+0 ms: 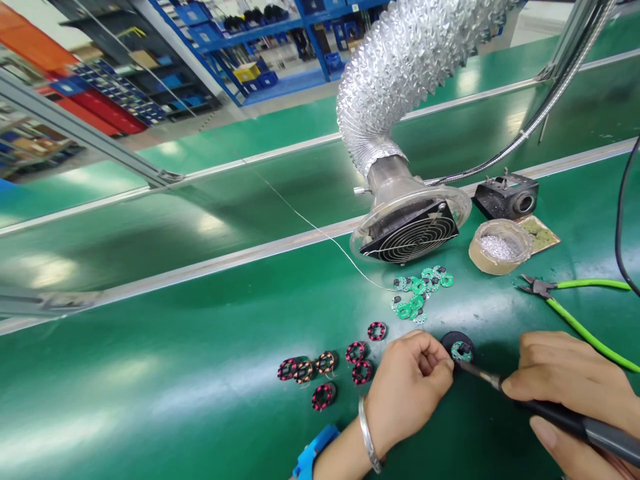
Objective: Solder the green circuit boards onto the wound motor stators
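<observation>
My right hand grips a soldering iron by its dark handle. The iron's tip reaches the edge of a small round green circuit board, which sits on a black disc. From the other side my left hand is closed in a pinch at the board's left edge; what its fingertips hold is hidden. Left of that hand lie several ring-shaped wound coils in red, copper and black. Beyond the hands is a pile of green circuit boards.
A fan hood on a silver duct hangs over the bench. At right are green-handled cutters, a round tub of silvery bits and a black iron holder. A thin wire slants down to the boards.
</observation>
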Demonstrator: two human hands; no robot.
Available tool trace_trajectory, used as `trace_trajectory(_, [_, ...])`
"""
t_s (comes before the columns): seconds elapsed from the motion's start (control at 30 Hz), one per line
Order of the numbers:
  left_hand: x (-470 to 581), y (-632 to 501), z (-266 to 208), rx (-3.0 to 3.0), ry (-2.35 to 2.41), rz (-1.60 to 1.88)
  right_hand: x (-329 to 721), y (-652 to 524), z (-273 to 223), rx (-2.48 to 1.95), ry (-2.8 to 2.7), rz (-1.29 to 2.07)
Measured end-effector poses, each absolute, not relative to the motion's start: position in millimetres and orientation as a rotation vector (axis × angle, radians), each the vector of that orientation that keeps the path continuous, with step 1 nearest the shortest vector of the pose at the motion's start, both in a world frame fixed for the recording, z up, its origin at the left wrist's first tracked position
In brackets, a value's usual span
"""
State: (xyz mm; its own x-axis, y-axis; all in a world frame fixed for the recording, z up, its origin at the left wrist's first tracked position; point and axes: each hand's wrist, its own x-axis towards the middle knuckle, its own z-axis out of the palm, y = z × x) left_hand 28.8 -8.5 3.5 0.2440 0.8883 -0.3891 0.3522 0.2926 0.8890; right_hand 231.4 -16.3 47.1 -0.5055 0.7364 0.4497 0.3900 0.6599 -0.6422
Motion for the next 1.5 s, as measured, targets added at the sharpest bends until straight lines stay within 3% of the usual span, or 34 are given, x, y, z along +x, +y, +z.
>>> trace_trajectory(0.53, [28.2,-8.3,5.7,1.341,1.346,0.572,248.5,-19.3,40.2,-0.907,-1.997,0.496])
trace_trajectory(0.9, [31.9,-2.1,7.6,1.727,1.332,0.540,226.9,5.5,17.7,-0.796,-1.968,0.486])
trace_trajectory(1.1, [16.9,11.7,8.0,1.687,1.100,0.498,216.5,6.1,6.5,-0.787,-2.119,0.514])
trace_trajectory(1.5, [27.1,-15.3,7.5,1.483,1.315,0.639,216.7,5.8,-0.7,-0.727,-2.188,0.562])
